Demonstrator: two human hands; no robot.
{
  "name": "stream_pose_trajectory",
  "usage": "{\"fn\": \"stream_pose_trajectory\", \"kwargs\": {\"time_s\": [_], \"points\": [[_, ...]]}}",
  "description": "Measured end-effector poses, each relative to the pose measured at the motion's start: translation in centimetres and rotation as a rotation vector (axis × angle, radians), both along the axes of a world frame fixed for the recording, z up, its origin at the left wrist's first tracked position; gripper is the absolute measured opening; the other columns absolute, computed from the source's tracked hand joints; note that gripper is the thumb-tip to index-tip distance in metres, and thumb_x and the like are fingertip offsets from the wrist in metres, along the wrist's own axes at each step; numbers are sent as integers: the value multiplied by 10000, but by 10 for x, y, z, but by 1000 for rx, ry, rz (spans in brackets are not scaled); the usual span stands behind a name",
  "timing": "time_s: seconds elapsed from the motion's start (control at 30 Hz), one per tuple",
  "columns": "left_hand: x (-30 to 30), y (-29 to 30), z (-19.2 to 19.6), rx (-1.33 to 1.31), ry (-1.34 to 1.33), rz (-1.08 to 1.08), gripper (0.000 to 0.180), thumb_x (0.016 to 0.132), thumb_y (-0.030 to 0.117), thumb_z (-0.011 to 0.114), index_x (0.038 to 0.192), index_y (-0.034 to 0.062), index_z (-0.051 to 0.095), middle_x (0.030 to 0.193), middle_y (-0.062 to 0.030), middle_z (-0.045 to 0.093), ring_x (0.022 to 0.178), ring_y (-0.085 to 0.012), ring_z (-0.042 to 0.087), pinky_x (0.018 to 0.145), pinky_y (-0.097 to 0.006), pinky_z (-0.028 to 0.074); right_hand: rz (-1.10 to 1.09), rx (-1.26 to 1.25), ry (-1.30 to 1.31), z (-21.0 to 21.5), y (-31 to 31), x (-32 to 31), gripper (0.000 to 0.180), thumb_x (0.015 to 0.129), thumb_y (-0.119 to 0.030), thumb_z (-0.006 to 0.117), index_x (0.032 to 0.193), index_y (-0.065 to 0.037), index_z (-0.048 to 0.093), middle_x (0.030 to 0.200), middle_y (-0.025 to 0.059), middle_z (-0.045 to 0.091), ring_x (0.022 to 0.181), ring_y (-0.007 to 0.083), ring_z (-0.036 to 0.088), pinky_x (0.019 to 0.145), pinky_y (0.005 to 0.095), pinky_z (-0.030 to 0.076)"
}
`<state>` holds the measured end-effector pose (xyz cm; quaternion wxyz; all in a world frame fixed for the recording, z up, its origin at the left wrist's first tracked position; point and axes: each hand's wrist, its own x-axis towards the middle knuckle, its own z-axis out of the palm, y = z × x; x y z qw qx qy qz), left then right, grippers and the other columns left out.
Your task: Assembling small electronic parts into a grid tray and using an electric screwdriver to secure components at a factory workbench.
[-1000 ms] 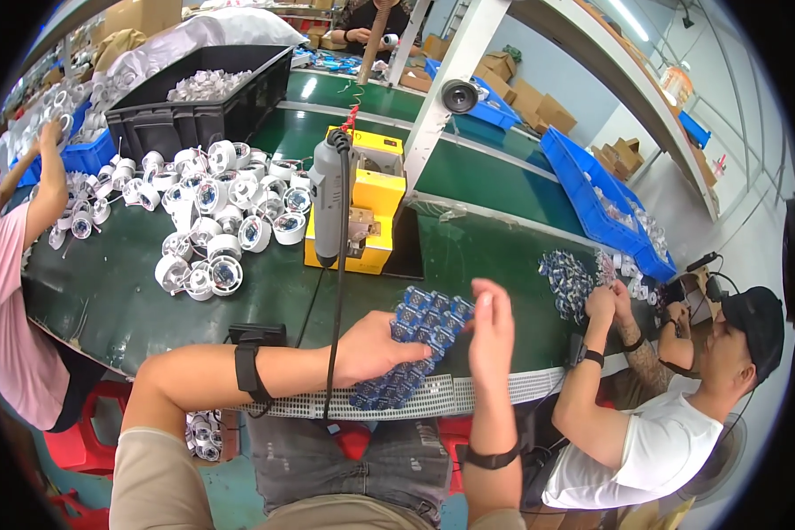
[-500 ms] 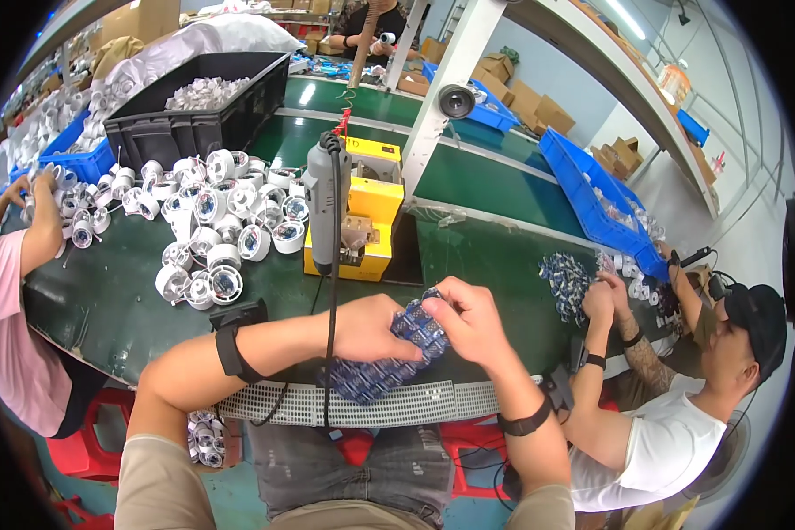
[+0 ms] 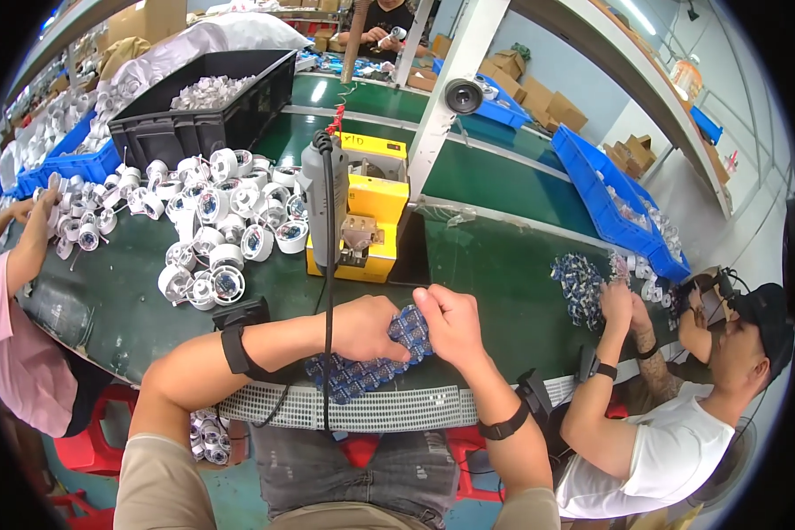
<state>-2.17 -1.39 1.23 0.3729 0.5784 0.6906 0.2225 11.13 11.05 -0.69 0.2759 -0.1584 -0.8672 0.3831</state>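
Observation:
A blue panel of small joined circuit boards (image 3: 362, 374) is held slanting above the near edge of the bench. My left hand (image 3: 367, 325) is closed over its middle, the thumb pressed across the top. At the panel's far right end, my right hand (image 3: 451, 325) is closed with curled fingers, the thumb at the edge; its fingertips are hidden. Just beyond my hands hangs a grey electric screwdriver (image 3: 319, 208), its black cord dropping in front of the panel. Behind it stands a yellow machine (image 3: 373, 196) with a metal block on its front.
White camera housings (image 3: 212, 205) pile up left of the machine, before a black crate (image 3: 185, 128). A grey slotted strip (image 3: 397, 412) edges the bench. Co-workers sit on both sides; the right one handles parts by a heap of blue boards (image 3: 577, 287). A blue bin (image 3: 611, 201) stands behind.
My right hand has shifted slightly left and down along with the panel's end, and the panel lies flatter. The view has shifted a little. The co-worker at right has moved their hands.

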Motion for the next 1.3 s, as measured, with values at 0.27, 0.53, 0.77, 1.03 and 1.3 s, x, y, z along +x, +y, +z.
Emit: {"fn": "stream_pose_trajectory", "kwargs": {"time_s": [0.27,0.53,0.77,1.03,1.3], "points": [[1,-1,-3,105,14,-26,330,751,314,733,864,8,686,756,-185,667,722,-305,653,687,-371,497,76,-231,80,-14,7,-2,331,916,-191,602,670,20,535,544,70,436,504,90,393,472,280,344],[9,2,-13,62,-49,105,295,819,311,688,858,18,688,677,-140,648,618,-234,618,625,-344,480,-127,387,266,-16,-1,-6,314,808,-172,702,609,-32,503,562,95,498,468,267,510,431,356,393],[21,-2,-10,110,-244,18,313,794,312,692,852,4,706,757,-173,678,735,-277,667,705,-361,513,-56,612,352,-18,6,-8,346,790,-137,716,576,-45,459,524,78,445,412,227,442,403,331,370],[-1,6,-25,231,73,41,374,835,262,662,1132,39,617,892,-145,686,842,-212,671,788,-315,505,-241,-411,149,-30,27,-9,442,979,-319,513,630,-49,526,581,-69,454,541,22,361,483,224,299],[19,4,3,523,106,203,335,904,323,586,920,-10,616,701,-158,652,658,-333,655,629,-373,517,-250,-383,375,-12,-9,-11,429,981,-302,504,702,21,543,551,20,447,562,77,395,507,297,377]]}}
